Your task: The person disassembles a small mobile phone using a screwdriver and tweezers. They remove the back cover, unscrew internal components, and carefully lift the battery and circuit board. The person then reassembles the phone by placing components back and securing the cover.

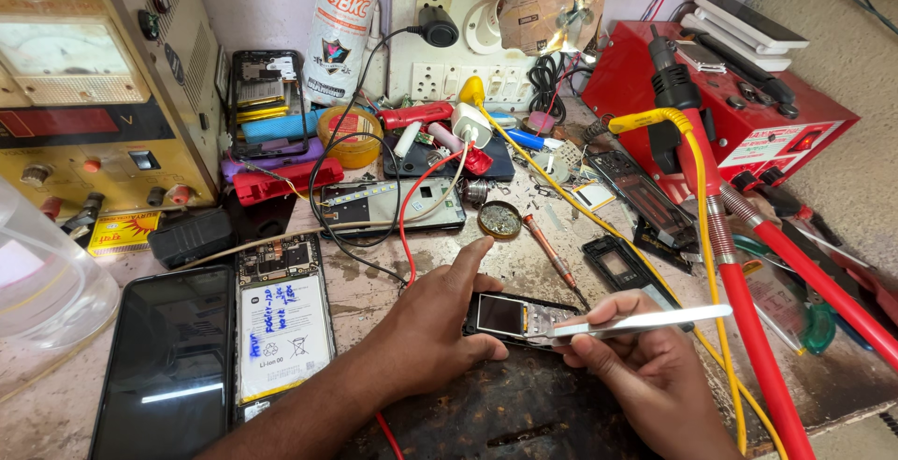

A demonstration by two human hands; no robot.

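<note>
the left hand (440, 324) pins a small opened phone (516, 318) flat on the dark mat (496, 413), while the right hand (645, 366) grips metal tweezers (645, 323) whose tips rest on the phone.

- The tweezers (645, 322) at lower right are bare metal with a bright brushed shine.
- The small phone board (516, 316) at centre has a glossy dark screen.
- The bench (486, 236) looks rough, stained and scuffed.
- The black phone (168, 362) at lower left shows smooth, reflective glass.
- The opened phone (282, 324) beside it carries a matt white paper-like label.
- The red box (739, 95) at upper right is painted metal with a slight sheen.
- The red hose (762, 348) looks like smooth plastic.
</note>
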